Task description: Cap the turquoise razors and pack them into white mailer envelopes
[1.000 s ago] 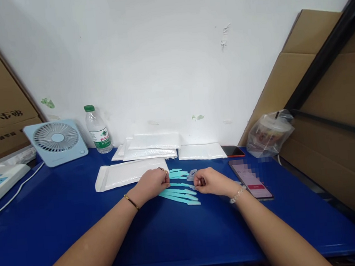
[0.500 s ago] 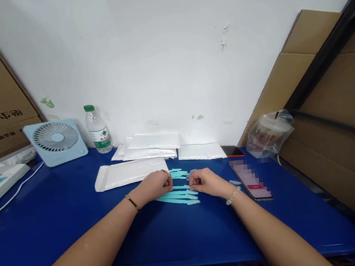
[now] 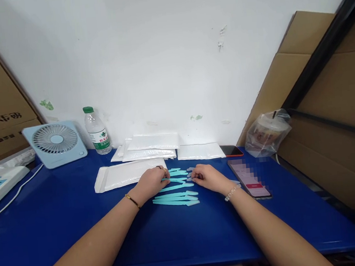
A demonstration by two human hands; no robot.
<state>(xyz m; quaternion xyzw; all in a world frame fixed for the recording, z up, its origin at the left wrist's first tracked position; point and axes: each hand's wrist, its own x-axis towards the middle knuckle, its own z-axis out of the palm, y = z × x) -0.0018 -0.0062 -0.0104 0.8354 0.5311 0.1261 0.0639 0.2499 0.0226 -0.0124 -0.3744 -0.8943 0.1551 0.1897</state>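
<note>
the left hand has thumb and finger closed, as it seems, on a thin teal stick — it points from the fingertips toward the other hand. the right hand has its bent fingers close together, just beside a few clear pieces; whether one of them is pinched there, i cannot tell. the two hands are apart, with a gap between them, over the blue table.

for handling this stick well, i judge that a light but firm pinch near its end is best, because it is slim and could turn in the fingers. if both hands work on one stick, a straight movement along its length should be safer than a bending one. the shaped tip may be sharp, so fingers should better avoid it.

nearer to the person, the lower teal sticks lie almost parallel; the far teal sticks lie beyond, near the clear pieces. it would help to leave some space between these groups — mixing them seems the most likely mistake.

farther out, a white padded envelope reaches behind the left hand, and a phone lies near the right wrist, where a careless elbow or wrist could push it.
</note>
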